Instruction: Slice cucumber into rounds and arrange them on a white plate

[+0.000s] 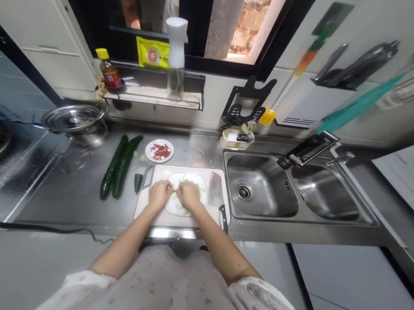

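A white square plate point(184, 210) with pale green cucumber slices point(182, 207) spread around its rim rests on a light cutting board point(150, 215). My left hand point(160, 193) is at the plate's left edge, fingers closed in a pinch; what they hold is too small to make out. Over the plate, my right hand point(189, 195) is closed, its fingertips at a cucumber slice and near the left fingers. Part of the plate is hidden beneath it. A kitchen knife point(217, 191) lies on the board's right side. Left of the board are a cucumber end piece point(137, 183) and two whole cucumbers point(122, 168).
Behind the board sits a small white plate point(159, 151) of red bits. A lidded steel pot point(91, 129) stands at the back left. To the right is a double sink point(261, 184) with a faucet point(305, 152). A utensil caddy point(236, 140) stands by the wall.
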